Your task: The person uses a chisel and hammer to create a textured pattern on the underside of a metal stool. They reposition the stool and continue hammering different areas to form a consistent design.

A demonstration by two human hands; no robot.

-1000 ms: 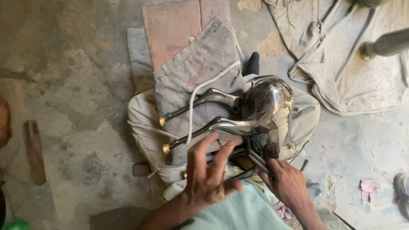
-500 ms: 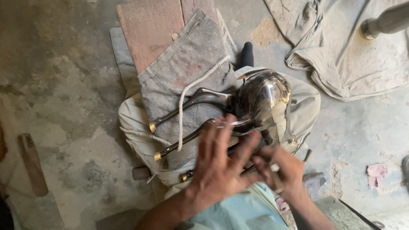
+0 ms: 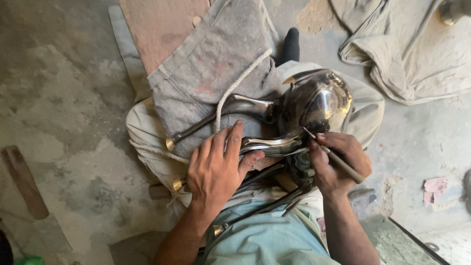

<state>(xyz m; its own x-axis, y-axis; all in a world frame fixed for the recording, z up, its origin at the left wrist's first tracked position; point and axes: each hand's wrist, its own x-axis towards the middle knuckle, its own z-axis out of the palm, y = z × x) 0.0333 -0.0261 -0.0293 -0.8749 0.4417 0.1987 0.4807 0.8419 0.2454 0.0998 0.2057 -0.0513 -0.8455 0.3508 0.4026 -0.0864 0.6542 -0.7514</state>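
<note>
- Polished metal fills the middle of our view: a shiny domed metal piece (image 3: 319,100) with several long curved legs (image 3: 274,143) lies across our lap on grey cloth (image 3: 216,64), the dome to the right and far, the legs running out to the left and near, ending in brass tips (image 3: 170,144).
- Our left hand (image 3: 216,169) lies flat and spread over one leg, palm down, fingers pointing far and thumb tucked against the leg's near side; it presses rather than wraps.
- Our right hand (image 3: 338,164) is closed around a slim pointed tool (image 3: 333,156), held like a pen.
- The tool's long axis slants from near right up to far left, and its tip meets the metal where the leg joins the dome, just right of our left hand's fingertips.
- So the working spot sits between our two hands, nearer the right one, with the leg's length stretching leftward under the left palm.
- A white cord (image 3: 240,83) runs over the cloth, far of the left hand.
</note>
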